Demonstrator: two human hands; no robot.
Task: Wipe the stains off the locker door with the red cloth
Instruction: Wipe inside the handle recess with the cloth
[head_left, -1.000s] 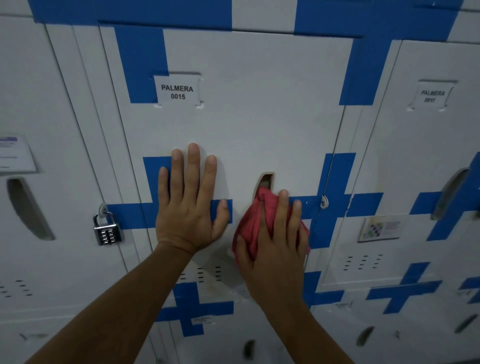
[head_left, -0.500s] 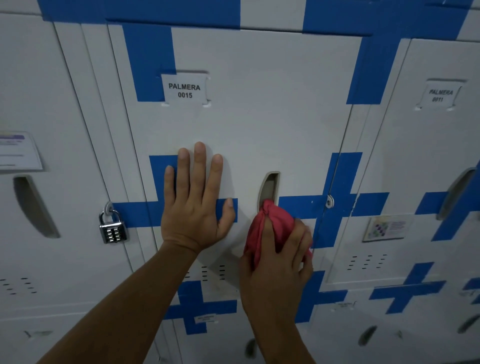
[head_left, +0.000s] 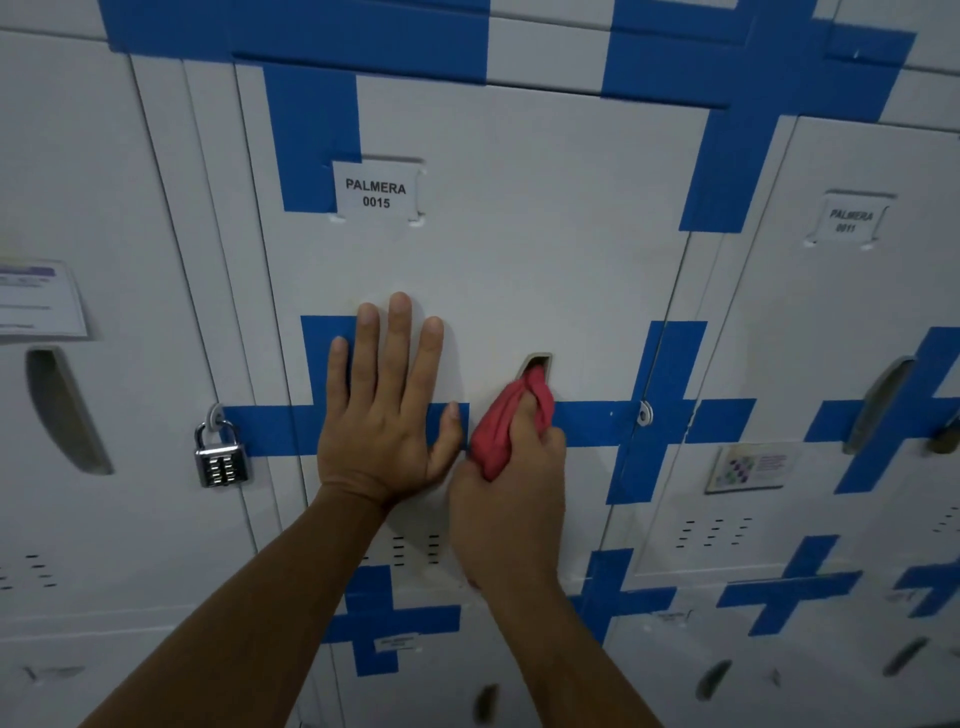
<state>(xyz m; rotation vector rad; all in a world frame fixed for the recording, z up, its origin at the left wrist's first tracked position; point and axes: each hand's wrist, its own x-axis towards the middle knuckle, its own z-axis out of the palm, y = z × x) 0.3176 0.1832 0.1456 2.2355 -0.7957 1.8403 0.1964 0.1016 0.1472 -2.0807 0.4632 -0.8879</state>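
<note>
Wiping looks midway: at frame centre the right hand (head_left: 511, 483) clenches the red cloth (head_left: 511, 423) into the handle slot (head_left: 537, 362) of the locker door (head_left: 519, 260), the left hand (head_left: 387, 415) spread flat beside it, stains too faint to judge.

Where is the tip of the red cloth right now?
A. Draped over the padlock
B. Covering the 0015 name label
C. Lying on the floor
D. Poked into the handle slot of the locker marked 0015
D: the right hand grips the red cloth and its tip pokes into the handle slot on the locker door, well below the label.
</note>
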